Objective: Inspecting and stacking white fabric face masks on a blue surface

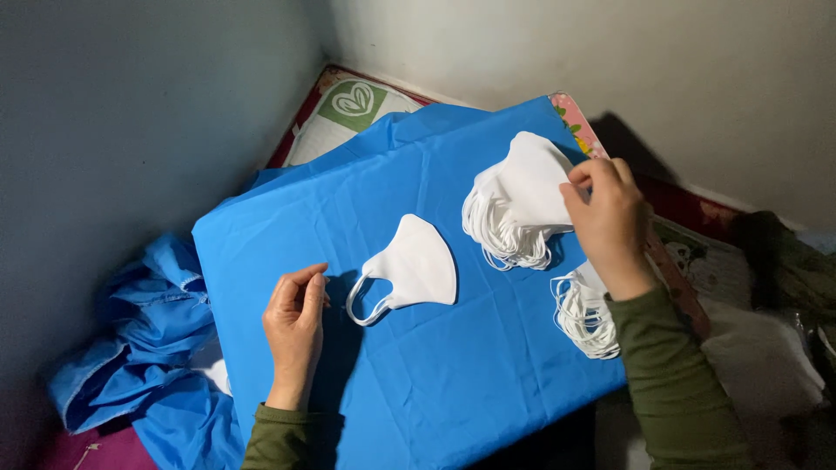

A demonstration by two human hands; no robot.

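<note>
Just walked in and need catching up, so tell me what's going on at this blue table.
A person in green sleeves works over a blue cloth. The right hand pinches the top of a stack of white face masks. A single mask lies apart in the middle, its ear loop near the left hand, whose fingers are pinched. A second pile of masks sits under the right wrist.

Two plain pale walls (566,43) meet in a dim corner above a patterned mat (348,104) on the floor.
</note>
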